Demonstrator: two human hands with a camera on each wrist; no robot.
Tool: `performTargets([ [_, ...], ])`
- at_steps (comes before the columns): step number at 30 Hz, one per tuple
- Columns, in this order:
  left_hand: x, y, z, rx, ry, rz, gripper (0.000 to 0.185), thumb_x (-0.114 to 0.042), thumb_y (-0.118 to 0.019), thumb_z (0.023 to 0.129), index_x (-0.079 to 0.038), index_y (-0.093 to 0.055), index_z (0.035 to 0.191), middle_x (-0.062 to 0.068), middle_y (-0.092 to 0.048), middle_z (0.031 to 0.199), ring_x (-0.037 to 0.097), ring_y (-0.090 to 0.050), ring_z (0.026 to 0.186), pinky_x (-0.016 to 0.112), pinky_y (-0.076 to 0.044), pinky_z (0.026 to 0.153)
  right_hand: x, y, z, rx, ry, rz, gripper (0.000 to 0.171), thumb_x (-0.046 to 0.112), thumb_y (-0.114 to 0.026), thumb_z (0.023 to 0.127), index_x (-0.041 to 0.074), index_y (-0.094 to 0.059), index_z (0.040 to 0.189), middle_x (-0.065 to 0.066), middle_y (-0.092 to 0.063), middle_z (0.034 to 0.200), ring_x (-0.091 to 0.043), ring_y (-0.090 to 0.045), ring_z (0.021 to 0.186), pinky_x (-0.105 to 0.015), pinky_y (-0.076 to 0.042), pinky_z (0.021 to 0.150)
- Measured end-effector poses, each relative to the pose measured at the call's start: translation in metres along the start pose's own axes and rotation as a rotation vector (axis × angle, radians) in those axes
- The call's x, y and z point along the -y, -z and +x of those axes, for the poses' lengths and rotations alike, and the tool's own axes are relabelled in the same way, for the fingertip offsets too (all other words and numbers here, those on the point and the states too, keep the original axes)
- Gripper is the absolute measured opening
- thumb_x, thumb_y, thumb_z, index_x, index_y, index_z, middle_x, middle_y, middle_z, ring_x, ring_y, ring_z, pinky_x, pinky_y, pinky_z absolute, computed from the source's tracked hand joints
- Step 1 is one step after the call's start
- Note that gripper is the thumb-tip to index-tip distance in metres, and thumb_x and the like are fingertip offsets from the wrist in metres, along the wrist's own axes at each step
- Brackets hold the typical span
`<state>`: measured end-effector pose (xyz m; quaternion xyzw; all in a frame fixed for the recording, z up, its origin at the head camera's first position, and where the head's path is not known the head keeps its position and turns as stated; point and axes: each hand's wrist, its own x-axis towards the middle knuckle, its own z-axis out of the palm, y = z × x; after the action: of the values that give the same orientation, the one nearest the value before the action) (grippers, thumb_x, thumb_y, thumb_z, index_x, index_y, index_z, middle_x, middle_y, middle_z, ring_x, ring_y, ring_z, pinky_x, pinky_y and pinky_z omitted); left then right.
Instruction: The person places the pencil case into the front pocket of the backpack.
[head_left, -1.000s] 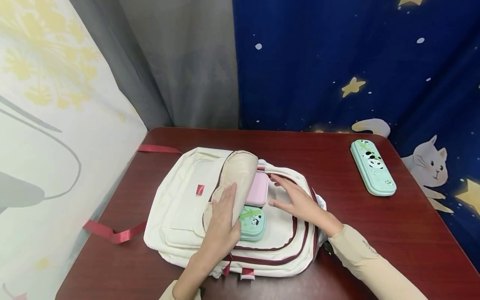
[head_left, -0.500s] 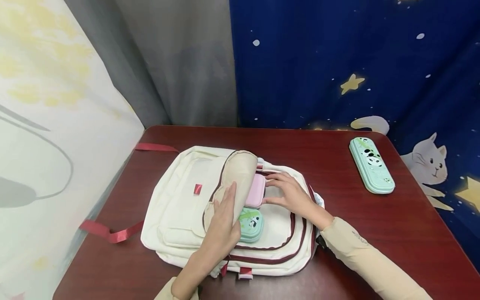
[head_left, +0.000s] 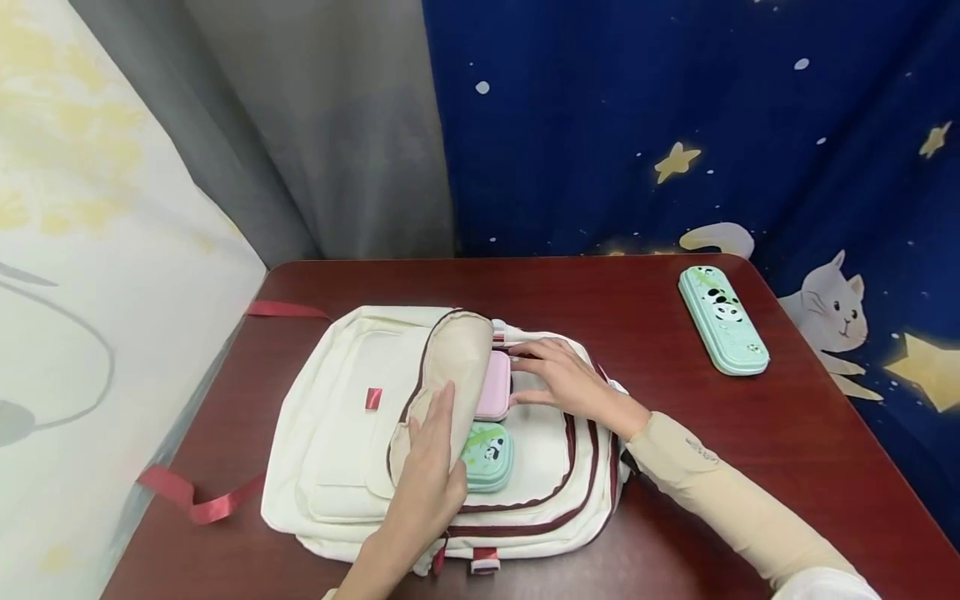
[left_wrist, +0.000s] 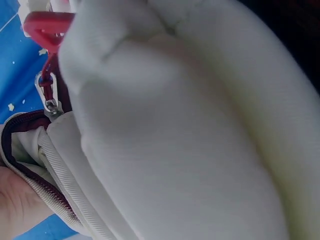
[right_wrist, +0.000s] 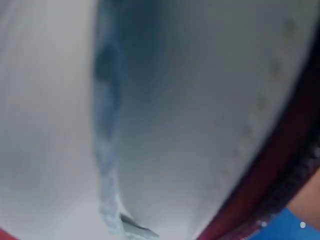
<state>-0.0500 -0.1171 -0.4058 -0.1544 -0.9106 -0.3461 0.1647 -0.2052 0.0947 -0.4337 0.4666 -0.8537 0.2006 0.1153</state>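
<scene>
Cream backpack lay flat at table centre; left hand, fingers straight, pressed its folded-back flap. At the flap's 3 o'clock, right hand, fingers relaxed, touched the pink case; green panda case sat at its 6 o'clock.

Backpack cream, maroon zip trim, red tag and straps. Small case pink. Second case mint green, panda print. Long case mint, panda pattern. Table dark red-brown. Backdrop navy, yellow stars, white cat.
</scene>
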Motion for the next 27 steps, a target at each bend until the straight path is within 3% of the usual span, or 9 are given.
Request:
performTargets([
  [4, 0.002, -0.002, -0.001, -0.016, -0.01, 0.04, 0.089, 0.013, -0.054, 0.066, 0.005, -0.016, 0.146, 0.024, -0.026, 0.147, 0.04, -0.022, 0.134, 0.067, -0.014, 0.098, 0.001, 0.015, -0.004, 0.132, -0.033, 0.042, 0.05, 0.043, -0.066, 0.083, 0.007, -0.065, 0.117, -0.013, -0.051, 0.131, -0.027, -0.044, 0.122, -0.044, -0.034, 0.098],
  [7, 0.005, -0.003, -0.001, -0.033, -0.022, 0.052, 0.088, 0.012, -0.056, 0.066, 0.006, -0.018, 0.145, 0.025, -0.025, 0.147, 0.041, -0.02, 0.135, 0.068, -0.013, 0.098, -0.007, 0.041, -0.014, 0.196, -0.096, 0.087, 0.052, 0.037, -0.066, 0.084, 0.003, -0.06, 0.123, -0.019, -0.045, 0.136, -0.033, -0.039, 0.126, -0.047, -0.031, 0.101],
  [11, 0.008, -0.004, -0.001, -0.03, -0.026, 0.063, 0.086, 0.009, -0.057, 0.067, 0.005, -0.021, 0.145, 0.025, -0.025, 0.146, 0.041, -0.019, 0.135, 0.068, -0.011, 0.098, -0.032, 0.078, -0.036, 0.145, -0.285, 0.007, 0.066, 0.041, -0.064, 0.085, 0.002, -0.047, 0.136, -0.022, -0.034, 0.143, -0.04, -0.025, 0.133, -0.055, -0.021, 0.104],
  [15, 0.01, -0.003, -0.002, -0.035, -0.018, 0.074, 0.085, 0.008, -0.057, 0.067, 0.001, -0.024, 0.145, 0.027, -0.026, 0.146, 0.04, -0.019, 0.135, 0.069, -0.01, 0.098, -0.065, 0.099, -0.062, 0.095, -0.519, -0.102, 0.083, 0.054, -0.058, 0.084, 0.008, -0.029, 0.146, -0.021, -0.019, 0.15, -0.039, -0.004, 0.138, -0.065, -0.007, 0.102],
  [22, 0.013, -0.005, -0.004, -0.049, -0.025, 0.071, 0.084, 0.007, -0.059, 0.068, 0.0, -0.027, 0.145, 0.028, -0.024, 0.146, 0.041, -0.018, 0.136, 0.067, -0.009, 0.099, -0.112, 0.107, -0.117, 0.092, -0.811, -0.166, 0.094, 0.064, -0.048, 0.084, 0.009, -0.011, 0.15, -0.027, -0.002, 0.151, -0.045, 0.009, 0.135, -0.071, 0.0, 0.096],
  [27, 0.013, -0.005, -0.004, -0.05, -0.029, 0.073, 0.083, 0.006, -0.059, 0.068, 0.0, -0.028, 0.145, 0.027, -0.022, 0.147, 0.04, -0.017, 0.136, 0.067, -0.008, 0.1, -0.128, 0.105, -0.145, 0.109, -0.92, -0.134, 0.097, 0.065, -0.046, 0.084, 0.005, -0.006, 0.149, -0.032, 0.001, 0.148, -0.05, 0.006, 0.133, -0.073, -0.001, 0.094],
])
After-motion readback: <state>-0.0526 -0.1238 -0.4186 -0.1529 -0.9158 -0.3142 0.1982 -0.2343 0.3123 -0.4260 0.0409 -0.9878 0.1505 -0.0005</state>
